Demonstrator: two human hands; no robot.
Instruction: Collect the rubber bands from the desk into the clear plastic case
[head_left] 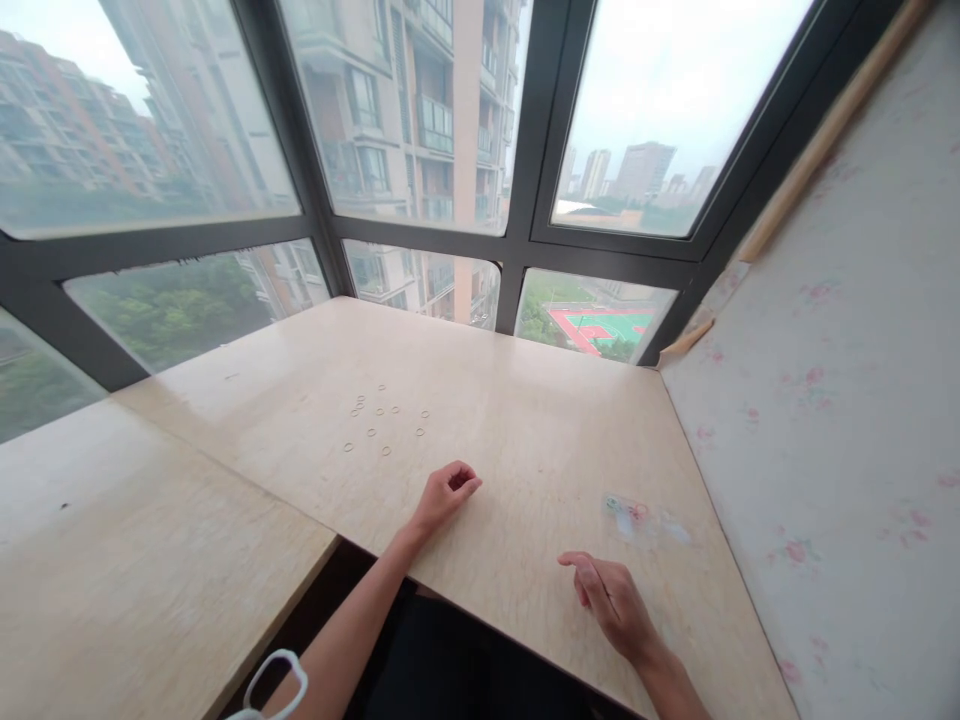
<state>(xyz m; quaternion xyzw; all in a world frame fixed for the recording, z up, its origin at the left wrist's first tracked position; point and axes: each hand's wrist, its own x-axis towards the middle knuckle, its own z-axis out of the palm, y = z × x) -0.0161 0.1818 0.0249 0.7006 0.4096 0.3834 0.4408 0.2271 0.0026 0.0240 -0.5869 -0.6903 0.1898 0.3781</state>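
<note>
My left hand (448,492) rests on the pale tabletop near its front edge, fingers loosely curled toward the thumb. A hollow shows inside that curl, and I see nothing in it. To the right and nearer me, my right hand (609,598) is held low at the table, index finger stretched out to the left and the other fingers bent. It holds nothing that I can see. Beyond my left hand lie several small thin rings (386,455), scattered apart. A clear plastic bag (652,522) with green and red bits inside lies beyond my right hand.
The wooden tabletop (510,400) reaches back to dark-framed windows (420,235). On the right, a wall with flowered paper (825,450) borders it. A seam joins another board (112,560) at the left. A white loop-shaped thing (301,680) shows at the bottom left.
</note>
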